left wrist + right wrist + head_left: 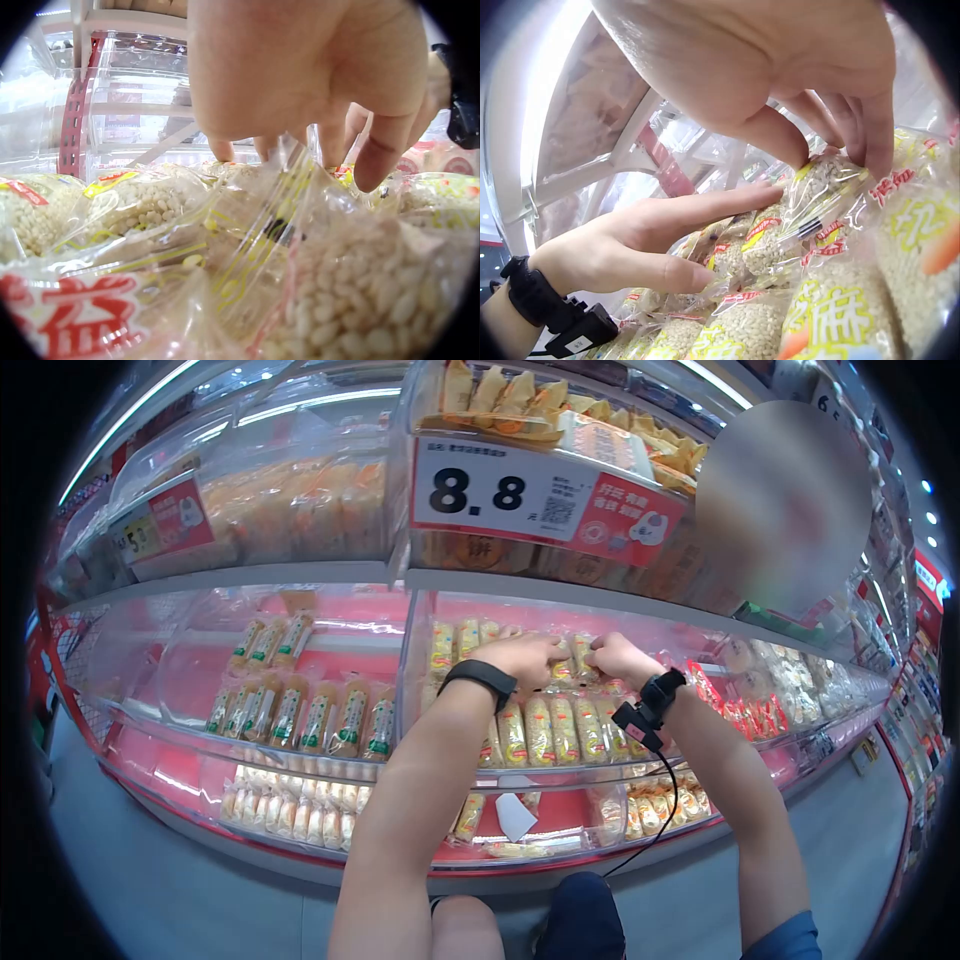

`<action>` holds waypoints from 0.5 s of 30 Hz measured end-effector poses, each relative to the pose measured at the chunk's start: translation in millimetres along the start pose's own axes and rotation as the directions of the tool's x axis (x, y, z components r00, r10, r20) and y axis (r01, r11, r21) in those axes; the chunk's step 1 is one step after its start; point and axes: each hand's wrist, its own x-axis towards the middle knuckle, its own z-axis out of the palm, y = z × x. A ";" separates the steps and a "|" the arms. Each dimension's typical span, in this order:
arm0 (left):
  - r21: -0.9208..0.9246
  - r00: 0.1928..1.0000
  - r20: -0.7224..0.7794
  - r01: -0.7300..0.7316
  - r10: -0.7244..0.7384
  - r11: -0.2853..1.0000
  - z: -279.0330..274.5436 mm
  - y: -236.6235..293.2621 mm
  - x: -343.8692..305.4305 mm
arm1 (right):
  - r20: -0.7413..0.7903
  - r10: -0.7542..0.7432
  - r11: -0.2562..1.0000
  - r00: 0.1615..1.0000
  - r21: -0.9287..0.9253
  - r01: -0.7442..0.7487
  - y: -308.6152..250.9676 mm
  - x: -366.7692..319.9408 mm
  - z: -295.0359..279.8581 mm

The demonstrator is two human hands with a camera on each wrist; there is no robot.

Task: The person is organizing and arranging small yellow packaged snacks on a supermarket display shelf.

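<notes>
My right hand (625, 660) pinches the end of a clear-wrapped puffed-grain packet (825, 187) between thumb and fingers, in the back row. Just left of it, my left hand (522, 660) reaches over the same row; in the right wrist view the left hand (630, 240) has its fingers extended, index fingertip by the pinched packet, thumb against neighbouring packets. The left wrist view shows the back of the left hand (307, 67) above wrapped packets (352, 292), fingertips partly hidden behind the wrappers. A front row of similar packets (540, 730) lies below both hands.
A clear shelf guard runs before the packets. Above hangs a price sign (500, 495) reading 8.8. Green-labelled packets (290, 705) lie left, red packets (755, 715) right. A lower shelf holds more packets (290, 815) and a white piece (515, 815).
</notes>
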 end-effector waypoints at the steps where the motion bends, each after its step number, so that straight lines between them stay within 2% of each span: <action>1: -0.008 0.999 0.034 0.034 -0.034 0.999 -3.4 3.8 -0.7 | 0.048 0.016 0.997 0.999 -0.080 -0.012 1.3 3.3 -4.0; 2: -0.093 0.999 -0.007 0.049 -0.049 0.994 0.0 2.3 3.6 | 0.080 -0.020 0.989 0.997 -0.143 0.031 14.3 15.5 -9.6; 3: -0.170 0.998 -0.018 0.052 -0.056 0.984 -4.9 8.0 -5.4 | 0.100 -0.047 0.999 0.994 0.022 0.045 14.7 8.5 -14.6; 4: -0.103 0.998 -0.044 0.028 -0.033 0.994 -5.8 7.0 -15.7 | 0.097 -0.159 0.979 0.983 0.146 0.144 -6.9 -15.2 -12.2; 5: -0.138 0.995 -0.067 0.058 -0.068 0.989 1.0 3.1 -12.7 | 0.109 -0.158 0.972 0.981 0.190 0.135 4.0 -7.5 -14.4; 6: -0.023 0.988 -0.148 0.029 -0.032 0.999 9.0 -3.3 0.8 | 0.059 -0.100 0.983 0.993 0.163 0.089 6.2 -5.1 -11.6; 7: -0.121 0.980 -0.197 -0.044 0.019 0.992 17.8 -10.5 14.2 | 0.042 -0.064 0.972 0.997 0.230 0.053 29.9 16.1 -10.0; 8: -0.142 0.987 -0.163 -0.025 0.001 0.990 21.7 -14.5 26.2 | -0.002 -0.097 0.959 0.995 0.267 0.094 46.3 27.1 -6.0; 9: -0.064 0.985 -0.171 -0.016 0.004 0.998 25.2 -17.4 34.2 | -0.064 -0.111 0.945 0.992 0.301 0.126 57.4 34.8 -2.4; 13: -0.008 0.988 -0.155 -0.001 -0.001 1.000 23.9 -8.7 37.8 | -0.013 -0.100 0.957 0.995 0.272 0.100 73.6 53.4 -1.9; 14: 0.027 0.995 -0.095 0.002 0.001 1.000 23.1 -9.4 45.4 | -0.017 -0.111 0.966 0.994 0.233 0.112 76.7 56.6 -1.0; 15: 0.049 0.979 -0.200 -0.026 0.035 0.998 32.2 -11.4 55.8 | -0.022 -0.119 0.974 0.993 0.192 0.121 79.5 57.9 -0.9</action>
